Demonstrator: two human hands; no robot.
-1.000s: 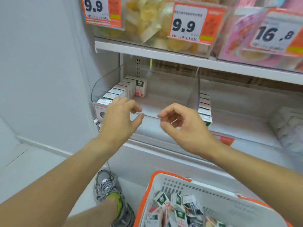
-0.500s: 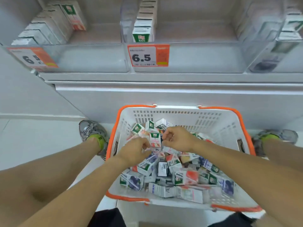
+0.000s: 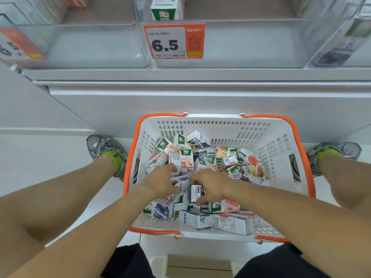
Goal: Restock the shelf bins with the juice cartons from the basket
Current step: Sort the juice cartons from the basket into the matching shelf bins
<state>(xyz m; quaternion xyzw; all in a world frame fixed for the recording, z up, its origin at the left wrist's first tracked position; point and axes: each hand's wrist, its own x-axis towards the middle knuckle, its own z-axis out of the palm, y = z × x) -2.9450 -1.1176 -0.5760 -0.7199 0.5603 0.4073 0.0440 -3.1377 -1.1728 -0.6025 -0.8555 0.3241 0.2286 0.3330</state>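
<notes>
- A white basket [image 3: 267,137] with an orange rim is seen on the floor, below the shelf bins [image 3: 230,45].
- Loose juice cartons [image 3: 226,160] are heaped inside the basket, lying at all angles.
- The left hand [image 3: 163,182] is sunk into the heap near the basket's middle; its fingers are curled round a purple-marked carton [image 3: 181,184].
- The right hand [image 3: 212,184] is placed just beside the left, its grip clamped on a dark-printed carton [image 3: 195,192].
- One green-topped carton [image 3: 165,12] is stood upright in the bin above the basket, behind a 6.5 price tag [image 3: 167,44].
- A shoe [image 3: 104,147] is seen left of the basket, another [image 3: 337,149] right of it.
</notes>
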